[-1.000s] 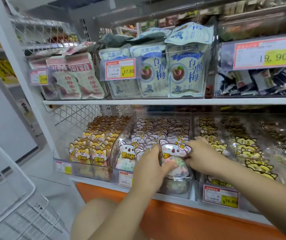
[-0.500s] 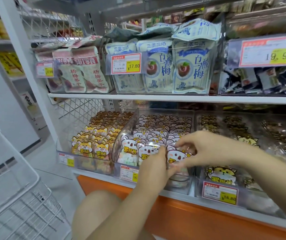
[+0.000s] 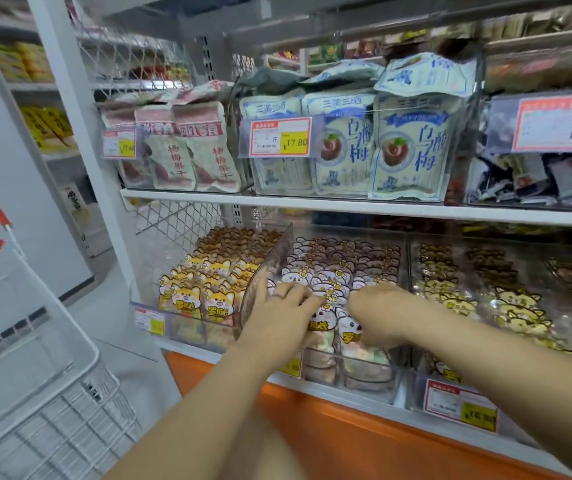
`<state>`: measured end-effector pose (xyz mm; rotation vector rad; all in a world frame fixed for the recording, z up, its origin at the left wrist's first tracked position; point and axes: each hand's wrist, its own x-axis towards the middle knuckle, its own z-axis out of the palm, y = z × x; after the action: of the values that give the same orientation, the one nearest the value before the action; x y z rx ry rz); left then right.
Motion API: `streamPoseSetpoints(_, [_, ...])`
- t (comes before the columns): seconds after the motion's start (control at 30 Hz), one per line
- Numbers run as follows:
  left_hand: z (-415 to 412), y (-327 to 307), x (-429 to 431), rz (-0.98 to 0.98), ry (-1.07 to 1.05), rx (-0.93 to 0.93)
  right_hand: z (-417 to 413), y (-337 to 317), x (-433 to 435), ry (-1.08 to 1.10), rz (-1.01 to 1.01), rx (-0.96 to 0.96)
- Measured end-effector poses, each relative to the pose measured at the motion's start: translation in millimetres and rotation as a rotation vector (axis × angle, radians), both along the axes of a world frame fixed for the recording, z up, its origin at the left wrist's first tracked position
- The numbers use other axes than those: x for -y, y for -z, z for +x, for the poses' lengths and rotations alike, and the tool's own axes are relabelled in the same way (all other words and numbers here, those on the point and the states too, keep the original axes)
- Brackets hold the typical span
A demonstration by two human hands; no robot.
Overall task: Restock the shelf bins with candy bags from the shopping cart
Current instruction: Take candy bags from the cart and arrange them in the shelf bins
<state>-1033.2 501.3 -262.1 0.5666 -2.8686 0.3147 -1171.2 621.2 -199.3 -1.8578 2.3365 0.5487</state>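
Change: candy bag [image 3: 351, 336] seated in bin [image 3: 270, 261].
Left hand [image 3: 277, 317]: laid flat, bag row [image 3: 329, 282] pressed upright.
Right hand [image 3: 378, 313]: grip cannot be told.

Bare forearms [image 3: 191, 410], thin ring [image 3: 278, 296] on left hand [image 3: 279, 322]

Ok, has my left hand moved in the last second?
Yes. The left hand has shifted left, toward the clear divider, and now covers part of the price tag below it.
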Motion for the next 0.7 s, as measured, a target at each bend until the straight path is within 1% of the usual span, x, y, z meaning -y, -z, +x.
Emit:
streamPoseSetpoints(0.1, [8,20,4,-0.030,0.018,-0.101,-5,11,-9,-0.023,-0.012,-0.043])
streamPoseSetpoints(0.2, [22,31,6,-0.047,0.078,-0.165,-17,9,-19,0.001,0.045,0.043])
streamPoseSetpoints(0.27, [28,38,9,-0.047,0.097,-0.143,-16,8,-21,0.001,0.059,0.060])
streamPoseSetpoints(0.37, [23,32,8,0.016,0.031,-0.052,-3,17,-14,-0.024,0.006,-0.024])
streamPoseSetpoints(0.43, [15,24,5,0.067,-0.008,0.005,2,22,-12,-0.013,-0.010,-0.046])
streamPoseSetpoints(0.47, [14,21,3,0.075,-0.011,0.031,2,21,-14,-0.004,-0.013,-0.031])
streamPoseSetpoints(0.57, [22,16,3,0.089,0.034,0.056,1,10,-28,0.061,-0.020,0.116])
streamPoseSetpoints(0.6, [26,13,5,0.112,0.048,0.054,1,6,-32,0.091,-0.049,0.148])
streamPoseSetpoints(0.63, [30,10,7,0.133,0.056,0.038,1,2,-35,0.105,-0.123,0.134])
streamPoseSetpoints(0.7, [34,3,14,0.151,0.039,-0.040,1,-2,-34,0.077,-0.347,0.031])
